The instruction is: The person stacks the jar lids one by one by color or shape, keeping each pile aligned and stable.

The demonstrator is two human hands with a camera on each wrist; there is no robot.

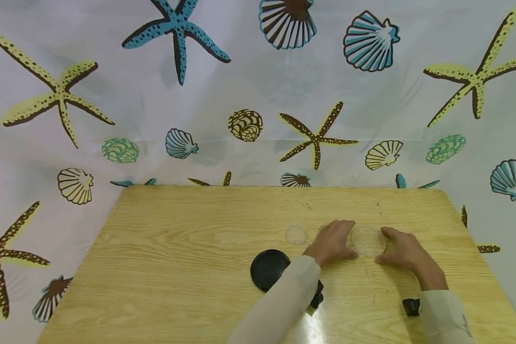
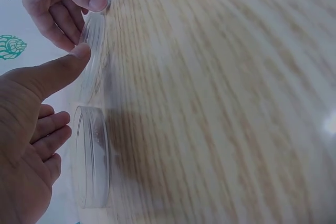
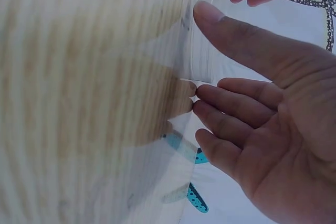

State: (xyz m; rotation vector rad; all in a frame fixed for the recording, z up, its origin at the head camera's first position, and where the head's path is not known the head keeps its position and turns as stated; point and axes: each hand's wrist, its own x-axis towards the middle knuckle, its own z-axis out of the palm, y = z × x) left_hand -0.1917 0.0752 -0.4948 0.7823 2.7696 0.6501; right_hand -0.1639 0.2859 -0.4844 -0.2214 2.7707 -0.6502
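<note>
A clear round shallow dish (image 1: 368, 241) lies flat on the wooden table, between the two hands. My left hand (image 1: 333, 241) is at its left side, thumb and fingers spread apart, the thumb tip close to the rim. On the other side is my right hand (image 1: 404, 248), with its thumb and extended fingers near the rim; whether either hand touches it, I cannot tell. In the left wrist view, another clear dish (image 2: 93, 161) with a raised wall stands beside the left fingers. The right wrist view shows the dish wall (image 3: 202, 51) beyond the right thumb.
A small clear disc (image 1: 295, 234) lies left of the left hand. Nearer, a black round shallow dish (image 1: 268, 269) is partly covered by the left sleeve (image 1: 279, 301). The wooden table (image 1: 176, 263) ends at a curtain (image 1: 223, 86) printed with shells and starfish.
</note>
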